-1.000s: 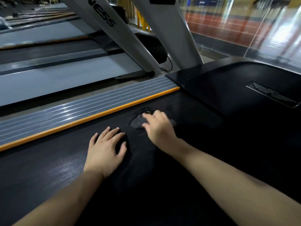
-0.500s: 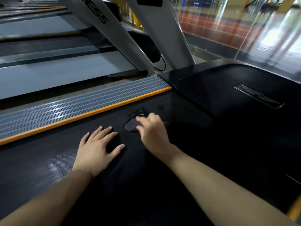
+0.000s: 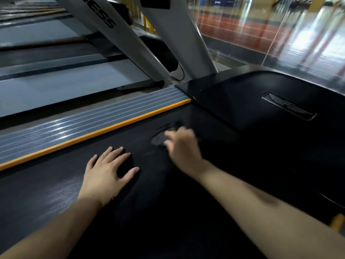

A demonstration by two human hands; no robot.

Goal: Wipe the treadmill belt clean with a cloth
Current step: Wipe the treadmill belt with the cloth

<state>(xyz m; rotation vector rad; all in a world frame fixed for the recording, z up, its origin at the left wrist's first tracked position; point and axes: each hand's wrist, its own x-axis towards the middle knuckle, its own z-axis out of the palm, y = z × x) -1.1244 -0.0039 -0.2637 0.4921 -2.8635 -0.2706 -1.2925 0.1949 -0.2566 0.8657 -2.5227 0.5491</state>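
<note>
Near the belt's front end, just short of the black motor cover point(image 3: 261, 101), the right hand point(image 3: 182, 146) presses a dark cloth point(image 3: 158, 140) onto the treadmill belt point(image 3: 56, 187); blur hides whether its fingers curl. The left hand point(image 3: 106, 174) lies flat, fingers spread, nearer the orange side strip point(image 3: 93, 134). Wiping looks under way; next, probably, sweep the cloth across unwiped belt with steady downward pressure.

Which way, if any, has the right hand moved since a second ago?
Yes: the right hand, on the cloth, has slid rightward along the belt, nearer the orange strip's end and the motor cover.
</note>
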